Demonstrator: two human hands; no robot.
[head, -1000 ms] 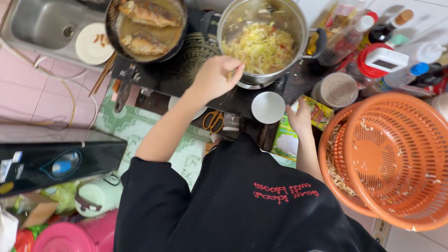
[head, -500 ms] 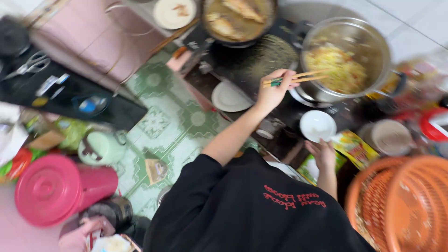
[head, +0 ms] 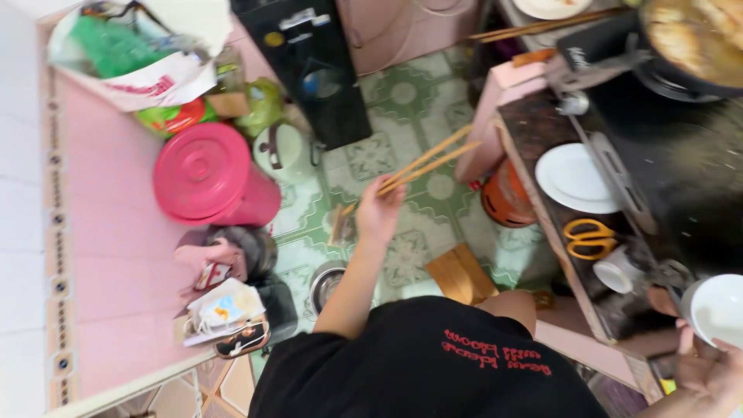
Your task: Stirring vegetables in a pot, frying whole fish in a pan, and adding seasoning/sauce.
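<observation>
left hand (head: 379, 213) | chopsticks (head: 426, 162) moved off pot | now over floor

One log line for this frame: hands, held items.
left hand: holds long wooden chopsticks over green patterned floor tiles | right hand: holds round white bowl

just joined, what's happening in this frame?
A person in a black shirt stands at a kitchen counter. Their left hand holds a pair of wooden chopsticks out over the green tiled floor, away from the stove. Their right hand grips a white bowl at the counter's edge. A white plate and yellow-handled scissors lie on the counter.
</observation>
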